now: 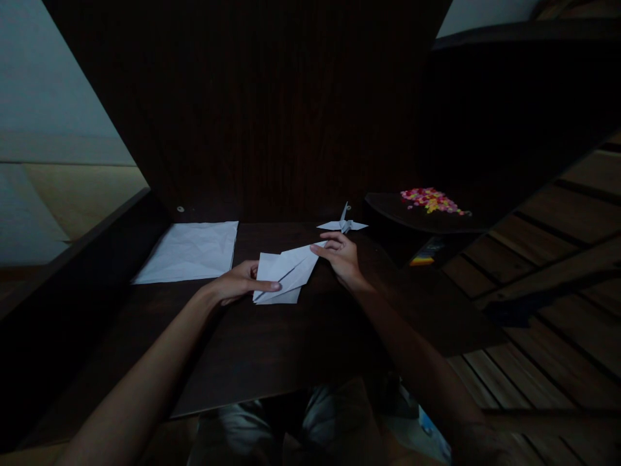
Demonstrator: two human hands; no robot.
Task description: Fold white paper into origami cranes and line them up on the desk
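Observation:
A partly folded sheet of white origami paper (288, 268) is held between both hands, a little above the dark desk. My left hand (237, 283) grips its left side, thumb lying across the top and the fingers behind it. At the upper right, my right hand (340, 255) pinches the paper's pointed tip between thumb and fingers. A slanting fold line runs across the paper's face. Just beyond my right hand stands a white paper crane (344, 224) with spread wings.
White paper sheets (194, 251) lie stacked at the desk's back left. On a low shelf (383, 206) at the right sits a heap of small pink, red and yellow pieces (431, 200). A dark panel (272, 116) rises behind the desk (242, 349). A slatted wooden surface (557, 259) is at the right.

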